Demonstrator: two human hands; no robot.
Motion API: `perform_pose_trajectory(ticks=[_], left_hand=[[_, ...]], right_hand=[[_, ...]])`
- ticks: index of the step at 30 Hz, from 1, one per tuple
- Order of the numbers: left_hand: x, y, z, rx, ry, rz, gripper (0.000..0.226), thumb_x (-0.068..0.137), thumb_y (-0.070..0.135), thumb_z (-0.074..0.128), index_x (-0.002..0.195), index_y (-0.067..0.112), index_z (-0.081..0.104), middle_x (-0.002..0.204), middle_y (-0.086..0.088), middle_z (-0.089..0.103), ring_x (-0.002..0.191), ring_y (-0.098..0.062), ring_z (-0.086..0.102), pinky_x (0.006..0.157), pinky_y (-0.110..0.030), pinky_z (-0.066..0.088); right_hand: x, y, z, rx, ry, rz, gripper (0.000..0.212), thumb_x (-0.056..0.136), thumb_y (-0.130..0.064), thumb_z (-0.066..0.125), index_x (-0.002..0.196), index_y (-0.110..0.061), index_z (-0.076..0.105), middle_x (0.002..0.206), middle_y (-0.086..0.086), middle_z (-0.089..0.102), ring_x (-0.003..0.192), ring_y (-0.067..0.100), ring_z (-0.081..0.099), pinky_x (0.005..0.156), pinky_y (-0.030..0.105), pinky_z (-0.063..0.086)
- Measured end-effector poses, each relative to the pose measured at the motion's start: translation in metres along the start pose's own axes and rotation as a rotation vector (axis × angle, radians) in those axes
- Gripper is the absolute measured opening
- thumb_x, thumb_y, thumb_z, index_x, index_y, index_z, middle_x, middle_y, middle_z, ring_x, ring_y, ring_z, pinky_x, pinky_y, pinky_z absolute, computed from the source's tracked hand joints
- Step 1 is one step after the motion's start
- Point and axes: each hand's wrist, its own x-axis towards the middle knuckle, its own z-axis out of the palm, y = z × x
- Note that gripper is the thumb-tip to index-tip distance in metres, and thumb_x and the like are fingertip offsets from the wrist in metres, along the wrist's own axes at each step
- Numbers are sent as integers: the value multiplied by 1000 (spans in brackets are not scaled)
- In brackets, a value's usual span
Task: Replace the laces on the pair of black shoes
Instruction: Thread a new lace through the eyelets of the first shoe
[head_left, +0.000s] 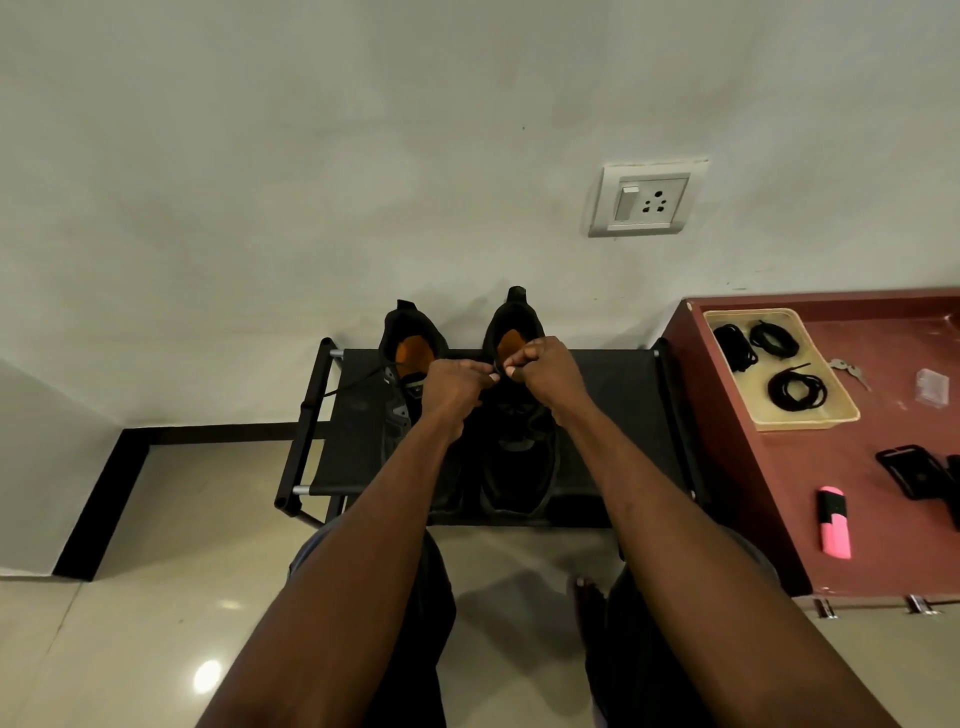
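As curled hands (457, 382) (540, 366) seemingly pinch lace (497, 370), matte shoe (519, 457)

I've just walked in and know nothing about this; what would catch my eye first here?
First, two bare arms reaching out to a pair of black shoes with orange insoles on a low black rack, the left hand and right hand pinching something small at the right-hand shoe's opening. Next, on the reddish cabinet to the right, a pale tray holding coiled black laces, and nearer, a bright pink object.
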Motion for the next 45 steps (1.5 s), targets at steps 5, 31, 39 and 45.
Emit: perform_pose_trajectory(ticks=[5,31,39,45], left_hand=[[-2,1,4,60,32,72,11,91,8,68,81,8,73,83,-13,74,86,-32,71,78,-46,60],[-43,113,-43,-320,547,330,27,82,0,51,108,5,58,107,-6,59,94,-21,62,73,-28,45],[0,9,-12,969,-35,524,60,95,25,57,151,18,35,133,-8,61,147,-29,23,123,-44,-4],[8,1,-15,1051,-22,544,21,93,20,57,108,17,71,119,-11,58,122,-35,41,111,-42,25]], right_hand=[[-1,-3,-10,-25,-154,15,27,86,0,67,111,-10,71,109,3,66,103,16,60,81,25,46],[2,13,-2,-348,-122,-95,59,82,-10,75,135,-30,59,141,9,46,131,37,40,111,48,39],[0,13,-2,-410,-128,-134,54,86,-7,57,133,-35,59,137,9,47,122,38,40,105,41,38],[-3,12,-3,-380,-129,-121,55,86,-7,65,135,-33,58,143,8,44,129,35,34,109,37,30]])
